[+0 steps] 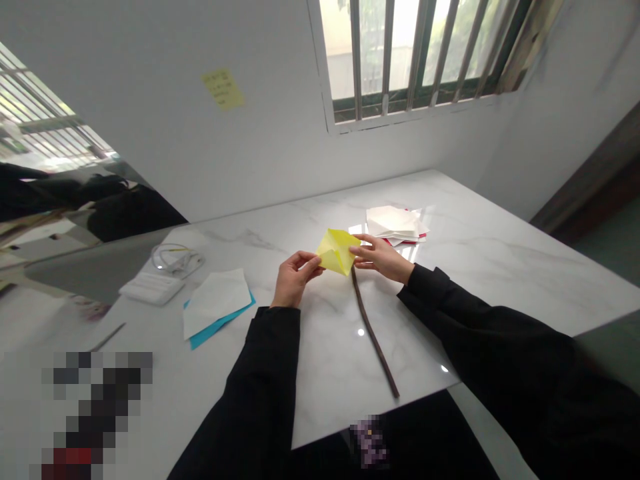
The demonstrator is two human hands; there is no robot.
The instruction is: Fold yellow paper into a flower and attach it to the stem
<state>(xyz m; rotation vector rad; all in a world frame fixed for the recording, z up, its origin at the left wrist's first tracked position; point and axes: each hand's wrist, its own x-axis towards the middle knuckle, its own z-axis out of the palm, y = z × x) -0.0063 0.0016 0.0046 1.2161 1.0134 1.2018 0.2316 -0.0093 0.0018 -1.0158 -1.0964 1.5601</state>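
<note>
A folded yellow paper [337, 251] is held just above the white marble table [475, 253], between both hands. My left hand [293, 277] pinches its left corner with thumb and fingers closed. My right hand [381, 257] grips its right edge, fingers pressed on the paper. A thin dark stick [373, 331] lies on the table below the paper and runs toward the near edge. Both arms wear black sleeves.
A white sheet over a blue sheet [216, 307] lies left of my hands. A stack of white and red folded papers [395, 225] sits behind my right hand. A white box [151, 287] and coiled cable [176, 259] rest at the left, near a mirror.
</note>
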